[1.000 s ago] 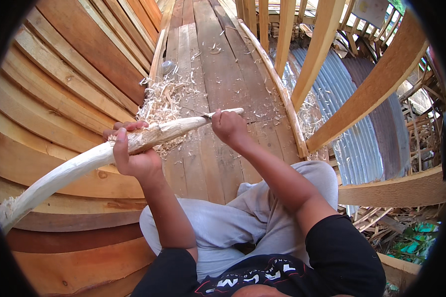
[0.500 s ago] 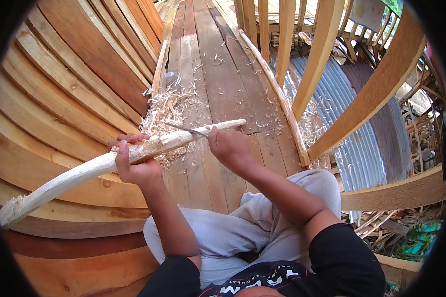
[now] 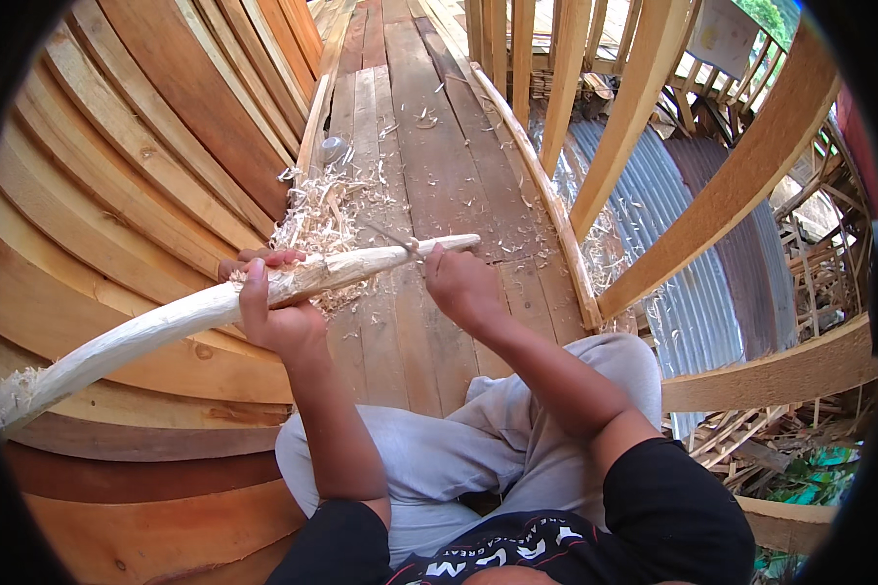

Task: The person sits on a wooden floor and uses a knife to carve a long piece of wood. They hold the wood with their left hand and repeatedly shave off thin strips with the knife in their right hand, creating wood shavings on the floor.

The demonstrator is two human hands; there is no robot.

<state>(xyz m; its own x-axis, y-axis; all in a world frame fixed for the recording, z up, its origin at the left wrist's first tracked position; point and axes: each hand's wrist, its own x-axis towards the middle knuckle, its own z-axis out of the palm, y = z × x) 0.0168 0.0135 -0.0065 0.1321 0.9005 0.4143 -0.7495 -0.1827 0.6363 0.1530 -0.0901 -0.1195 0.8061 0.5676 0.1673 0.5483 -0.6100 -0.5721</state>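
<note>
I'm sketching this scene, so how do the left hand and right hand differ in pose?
The left hand cradles the pale pole from beneath, thumb raised; the right hand is curled into a fist around a thin knife.
The left hand sits along the pole's thicker part, while the right hand is near its narrow end.
Both hands are bare.

left fingers [image 3: 255, 285] clasp a pale pole [image 3: 190, 308]; right fingers [image 3: 443, 270] hold a knife [image 3: 386, 233].
</note>
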